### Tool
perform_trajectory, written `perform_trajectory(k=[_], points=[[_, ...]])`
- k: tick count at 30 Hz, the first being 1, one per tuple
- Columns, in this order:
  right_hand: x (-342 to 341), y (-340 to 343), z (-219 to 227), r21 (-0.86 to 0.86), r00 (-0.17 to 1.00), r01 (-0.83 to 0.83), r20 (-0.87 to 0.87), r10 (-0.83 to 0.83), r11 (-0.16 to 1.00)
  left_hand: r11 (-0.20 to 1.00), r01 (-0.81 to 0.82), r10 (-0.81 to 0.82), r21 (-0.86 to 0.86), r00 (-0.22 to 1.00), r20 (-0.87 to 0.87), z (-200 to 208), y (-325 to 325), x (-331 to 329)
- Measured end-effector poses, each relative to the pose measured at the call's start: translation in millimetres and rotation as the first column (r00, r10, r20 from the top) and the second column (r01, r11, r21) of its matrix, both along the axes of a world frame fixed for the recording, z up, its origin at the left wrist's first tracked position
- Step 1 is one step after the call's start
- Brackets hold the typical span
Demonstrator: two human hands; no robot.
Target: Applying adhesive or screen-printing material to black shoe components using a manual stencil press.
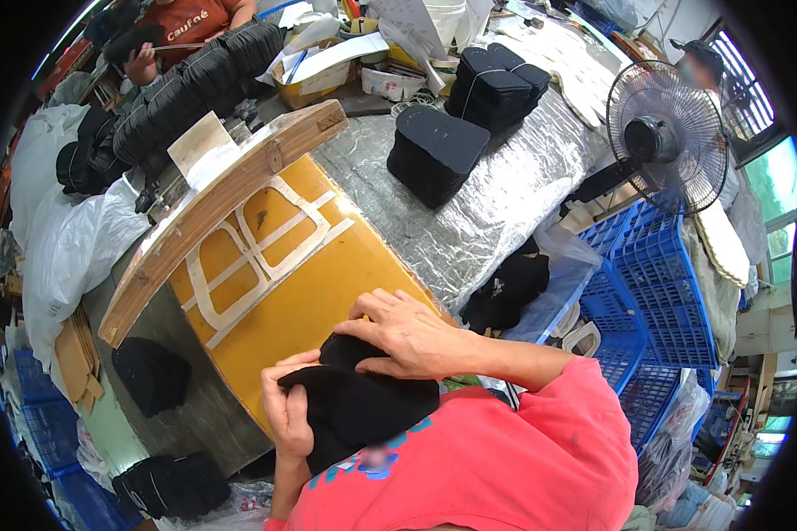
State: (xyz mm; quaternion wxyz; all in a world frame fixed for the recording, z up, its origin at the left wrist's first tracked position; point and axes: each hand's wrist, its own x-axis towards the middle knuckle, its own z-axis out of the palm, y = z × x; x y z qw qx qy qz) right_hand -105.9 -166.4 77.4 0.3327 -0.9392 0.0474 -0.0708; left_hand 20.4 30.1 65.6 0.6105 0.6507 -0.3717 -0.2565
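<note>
Yellow board (336,274) sits mid-frame. Black cloth (372,411) bunches lower centre: left hand (288,411) pinches its left edge; right hand (407,336), part-curled, grips the top fold. Probably light, soft, floppy; best held by opposite edges.

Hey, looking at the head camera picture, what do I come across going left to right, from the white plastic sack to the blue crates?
White plastic sack, left hand, right hand (both on the black fabric), dark bundle, blue crates.
</note>
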Motion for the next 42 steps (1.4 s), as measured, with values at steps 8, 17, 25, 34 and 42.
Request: perform_trajectory(k=[8, 17, 25, 34, 42], points=[[-7, 13, 0, -0.148, 0.982, 0.043, 0.186, -0.014, 0.988, 0.980, 0.009, -0.056, -0.198, 0.971, -0.234, 0, 6, 9], [4, 2, 8, 0.001, 1.000, 0.015, 0.010, -0.015, 1.000, 0.994, 0.075, -0.091, -0.084, 0.975, -0.205, 0, 6, 9], [17, -7, 7, 0.062, 0.985, -0.101, -0.133, 0.109, 0.993, 0.994, 0.079, -0.093, -0.073, 0.973, -0.211, -1, 9, 10], [3, -6, 11, 0.422, 0.993, 0.029, -0.118, 0.023, 0.906, 0.961, 0.090, -0.138, -0.262, 0.976, -0.168, -1, 8, 9], [60, -64, -61, 0.706, 0.917, 0.169, 0.143, -0.373, 0.688, 0.963, 0.270, -0.270, -0.009, 0.963, 0.018, 13, 6, 15]])
